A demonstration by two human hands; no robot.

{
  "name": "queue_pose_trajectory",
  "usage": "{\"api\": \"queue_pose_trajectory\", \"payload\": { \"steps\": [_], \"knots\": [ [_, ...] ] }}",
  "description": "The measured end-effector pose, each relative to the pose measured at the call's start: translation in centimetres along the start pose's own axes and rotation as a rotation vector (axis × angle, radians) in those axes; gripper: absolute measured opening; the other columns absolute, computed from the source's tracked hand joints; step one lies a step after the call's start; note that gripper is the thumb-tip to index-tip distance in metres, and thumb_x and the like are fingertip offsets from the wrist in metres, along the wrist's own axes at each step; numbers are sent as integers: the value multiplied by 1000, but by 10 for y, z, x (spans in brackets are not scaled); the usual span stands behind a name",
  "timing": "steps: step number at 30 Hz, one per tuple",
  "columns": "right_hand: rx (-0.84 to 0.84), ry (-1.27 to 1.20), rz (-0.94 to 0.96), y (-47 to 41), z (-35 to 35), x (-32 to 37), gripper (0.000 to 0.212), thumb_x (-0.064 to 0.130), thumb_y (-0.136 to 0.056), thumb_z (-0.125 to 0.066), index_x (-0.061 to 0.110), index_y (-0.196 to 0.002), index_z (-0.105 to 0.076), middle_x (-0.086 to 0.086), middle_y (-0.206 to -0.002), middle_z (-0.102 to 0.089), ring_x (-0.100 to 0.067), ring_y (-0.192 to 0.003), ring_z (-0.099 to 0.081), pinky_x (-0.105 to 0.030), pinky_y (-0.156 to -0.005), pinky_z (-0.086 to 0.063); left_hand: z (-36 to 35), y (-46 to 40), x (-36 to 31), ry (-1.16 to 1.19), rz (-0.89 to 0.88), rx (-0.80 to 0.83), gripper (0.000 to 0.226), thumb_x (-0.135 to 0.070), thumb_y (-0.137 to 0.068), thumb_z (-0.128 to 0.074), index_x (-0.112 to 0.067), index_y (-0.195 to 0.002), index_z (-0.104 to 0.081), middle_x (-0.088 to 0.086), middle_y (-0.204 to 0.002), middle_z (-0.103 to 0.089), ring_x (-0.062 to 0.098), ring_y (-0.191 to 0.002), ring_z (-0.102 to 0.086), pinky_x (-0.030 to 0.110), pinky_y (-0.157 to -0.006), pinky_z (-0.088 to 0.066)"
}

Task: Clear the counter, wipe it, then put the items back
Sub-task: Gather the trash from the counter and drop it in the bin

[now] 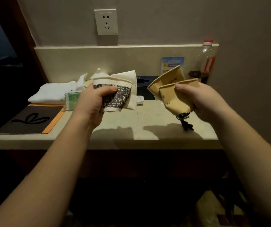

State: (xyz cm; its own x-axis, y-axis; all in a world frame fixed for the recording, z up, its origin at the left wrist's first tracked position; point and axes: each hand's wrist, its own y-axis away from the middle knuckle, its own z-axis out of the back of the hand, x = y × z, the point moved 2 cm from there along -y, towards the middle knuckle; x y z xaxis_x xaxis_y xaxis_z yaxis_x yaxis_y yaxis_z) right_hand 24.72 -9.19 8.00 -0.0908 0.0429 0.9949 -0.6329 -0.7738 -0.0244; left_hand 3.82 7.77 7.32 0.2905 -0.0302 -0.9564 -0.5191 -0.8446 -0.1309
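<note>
Your left hand (97,102) grips a black-printed paper cup (115,97) with a plain white cup (128,82) pressed behind it. Your right hand (197,100) pinches two tan cups (169,89) by their rims, thumb on top. All are held above the counter (148,122). Risk: the tan pair are crushed and splayed; a looser pinch could drop the outer one onto the black cord (186,122) just below that grip.

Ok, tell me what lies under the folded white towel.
The white towel rests on a dark folder with an orange edge, at the counter's left end. Anything between them is covered.
</note>
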Motion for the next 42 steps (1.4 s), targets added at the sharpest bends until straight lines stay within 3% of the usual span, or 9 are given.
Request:
{"api": "queue_pose_trajectory", "payload": {
  "steps": [5, 9, 13, 17, 23, 31, 35, 39, 42],
  "knots": [
    [-78, -6, -59, 43, 11, -32, 36, 38, -83, -68, 21, -113, -58, -2, -107, -69, -22, -98, -67, -44, -87, -55, -7, 35, 24, 40, 46, 1, 16, 4, -83, -60, -6, -94, -63, 11, -83, -71, 24, -76, -69, 33, -63, -58],
    [-113, 58, -105, 78, 28, -56, 23, 41, -85, -64, 29, -104, -60, 7, -100, -70, -14, -92, -66, -31, -76, -52, -20, 65, 46, 44, 91, 10, 24, 0, -76, -64, -9, -99, -62, 11, -88, -73, 28, -82, -71, 37, -67, -59],
    [-172, 86, -109, 116, 57, -92, 17, 40, -84, -67, 29, -97, -66, 8, -90, -73, -8, -78, -69, -26, -66, -50, -46, 97, 75, 7, 147, 37, 37, -6, -67, -68, -7, -103, -62, 14, -87, -72, 26, -73, -70, 35, -53, -57],
    [-166, 104, -174, 149, 107, -134, 15, 37, -85, -64, 32, -99, -64, 17, -89, -71, 2, -79, -66, -19, -65, -46, -83, 129, 113, -55, 206, 80, 42, -8, -62, -71, -9, -104, -64, 14, -89, -72, 27, -78, -70, 35, -60, -58],
    [-283, 185, -271, 202, 205, -199, 9, 32, -86, -66, 37, -92, -60, 15, -86, -68, 10, -74, -61, -4, -53, -42, -169, 178, 181, -156, 380, 140, 52, -5, -58, -78, -8, -106, -62, 14, -92, -72, 29, -81, -70, 37, -64, -58],
    [-458, 242, -519, 281, 329, -313, 12, 38, -86, -66, 37, -95, -57, 17, -89, -63, 1, -82, -58, -17, -57, -40, -281, 249, 317, -393, 624, 238, 32, -1, -75, -75, -19, -98, -63, 8, -89, -74, 31, -86, -71, 54, -81, -56],
    [-503, 218, -704, 319, 372, -387, 28, 44, -83, -67, 28, -105, -61, 9, -96, -65, -11, -90, -61, -27, -66, -46, -323, 287, 383, -511, 740, 311, 28, -6, -76, -76, -18, -98, -63, 6, -89, -74, 26, -84, -72, 47, -82, -57],
    [-543, 127, -855, 346, 395, -447, 18, 36, -86, -67, 23, -98, -61, 4, -94, -66, -18, -91, -62, -32, -73, -47, -350, 318, 446, -616, 854, 365, 26, -8, -78, -75, -19, -98, -62, 4, -91, -74, 18, -80, -71, 32, -71, -56],
    [-555, 79, -981, 361, 404, -489, 14, 35, -88, -65, 25, -90, -56, 0, -93, -64, -13, -81, -59, -29, -67, -46, -359, 333, 502, -731, 939, 404, 27, -14, -75, -76, -22, -97, -62, 1, -93, -73, 18, -84, -70, 41, -82, -57]
  ]
}}
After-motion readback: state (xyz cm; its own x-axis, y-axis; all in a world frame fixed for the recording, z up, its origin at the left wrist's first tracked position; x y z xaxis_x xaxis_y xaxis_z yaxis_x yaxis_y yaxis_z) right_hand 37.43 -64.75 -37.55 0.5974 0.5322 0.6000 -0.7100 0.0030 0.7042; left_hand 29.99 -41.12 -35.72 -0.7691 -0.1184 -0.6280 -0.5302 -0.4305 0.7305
